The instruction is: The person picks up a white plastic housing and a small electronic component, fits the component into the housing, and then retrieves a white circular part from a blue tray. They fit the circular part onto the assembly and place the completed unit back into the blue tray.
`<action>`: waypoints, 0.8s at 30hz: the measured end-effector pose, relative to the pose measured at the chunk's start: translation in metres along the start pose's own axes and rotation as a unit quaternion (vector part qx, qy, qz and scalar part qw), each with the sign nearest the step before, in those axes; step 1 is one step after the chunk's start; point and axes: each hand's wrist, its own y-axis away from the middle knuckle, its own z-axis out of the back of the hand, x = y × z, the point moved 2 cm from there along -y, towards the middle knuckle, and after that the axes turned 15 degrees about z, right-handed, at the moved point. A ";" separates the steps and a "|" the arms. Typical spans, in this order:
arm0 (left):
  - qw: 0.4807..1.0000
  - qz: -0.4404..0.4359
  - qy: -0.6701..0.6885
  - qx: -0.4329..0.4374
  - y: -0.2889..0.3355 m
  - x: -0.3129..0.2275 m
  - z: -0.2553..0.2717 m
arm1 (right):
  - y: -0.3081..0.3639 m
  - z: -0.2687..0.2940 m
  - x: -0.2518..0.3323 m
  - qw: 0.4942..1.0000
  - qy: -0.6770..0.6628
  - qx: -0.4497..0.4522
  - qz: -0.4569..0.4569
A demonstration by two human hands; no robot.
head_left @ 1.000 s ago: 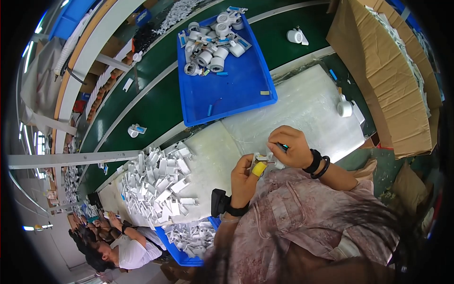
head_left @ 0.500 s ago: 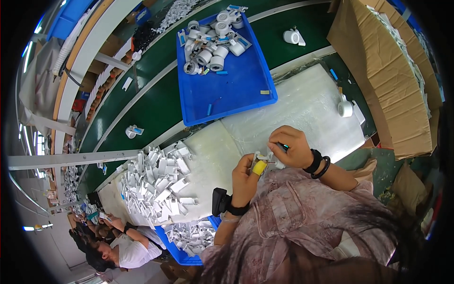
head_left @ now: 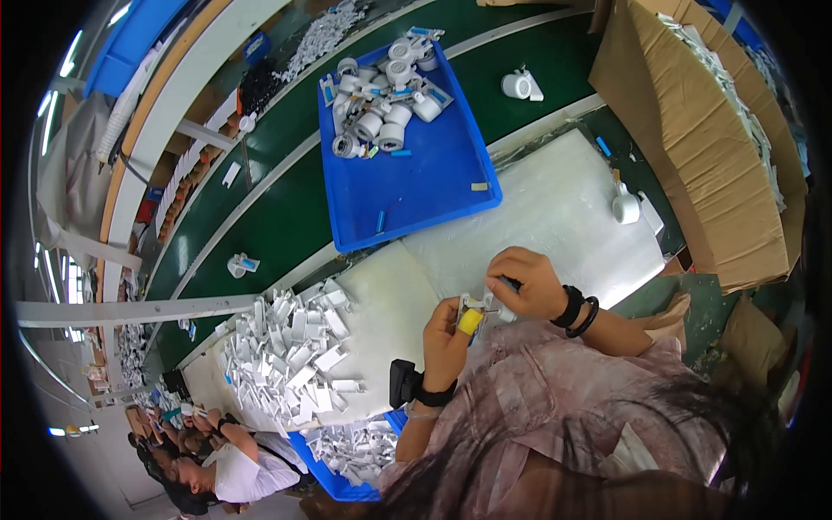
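My left hand (head_left: 444, 348) is closed round a small white plastic housing (head_left: 472, 303) that carries a yellow round piece (head_left: 470, 322). Over its right side my right hand (head_left: 529, 279) pinches a slim dark tool (head_left: 511, 283), mostly hidden by the fingers; its exact kind cannot be made out. A pale rounded part (head_left: 503, 313) shows beneath the right fingers, close to the housing. Both hands are nearly together, above the near edge of the plastic-covered worktop (head_left: 537, 204).
A blue tray (head_left: 407, 204) with white round-headed assemblies (head_left: 390, 113) lies ahead. White plastic covers (head_left: 290, 351) are heaped at left, above a blue bin (head_left: 325, 485). A large carton (head_left: 676, 130) stands right. One white assembly (head_left: 625, 208) rests at the worktop's right end. A co-worker (head_left: 238, 472) sits at lower left.
The view has shifted slightly, so the tray appears a little lower and further left. Both hands keep their hold, with the right one still over the white housing.
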 end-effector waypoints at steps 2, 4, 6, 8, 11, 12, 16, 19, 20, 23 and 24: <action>1.000 0.010 0.007 0.004 -0.004 -0.002 0.004 | -0.001 -0.002 -0.003 0.998 -0.033 0.042 -0.017; 1.000 0.022 0.016 -0.014 -0.008 0.000 0.016 | -0.001 -0.003 -0.007 0.999 -0.016 0.043 -0.006; 0.999 0.023 0.005 -0.025 -0.017 0.001 0.032 | 0.000 -0.001 -0.020 0.997 0.006 0.071 0.001; 0.998 0.029 -0.013 -0.062 -0.024 -0.004 0.055 | -0.001 0.006 -0.035 0.996 0.006 0.077 -0.046; 0.989 0.005 0.005 -0.151 -0.034 -0.016 0.097 | -0.004 0.022 -0.070 0.990 0.008 0.074 -0.124; 0.983 -0.006 0.008 -0.183 -0.040 -0.020 0.114 | -0.006 0.028 -0.087 0.986 0.011 0.064 -0.156; 0.927 -0.143 -0.112 -0.327 -0.080 -0.027 0.201 | -0.021 0.051 -0.175 0.976 0.026 -0.022 -0.213; 0.929 -0.061 -0.036 -0.364 -0.122 -0.048 0.236 | -0.039 0.076 -0.249 0.972 0.078 -0.054 -0.215; 0.907 -0.080 -0.084 -0.405 -0.132 -0.047 0.264 | -0.053 0.075 -0.270 0.962 0.055 -0.084 -0.254; 0.851 -0.098 -0.132 -0.499 -0.181 -0.044 0.308 | -0.087 0.094 -0.331 0.951 0.152 -0.133 -0.234; 0.871 -0.089 -0.067 -0.478 -0.198 -0.041 0.318 | -0.095 0.097 -0.353 0.942 0.181 -0.142 -0.245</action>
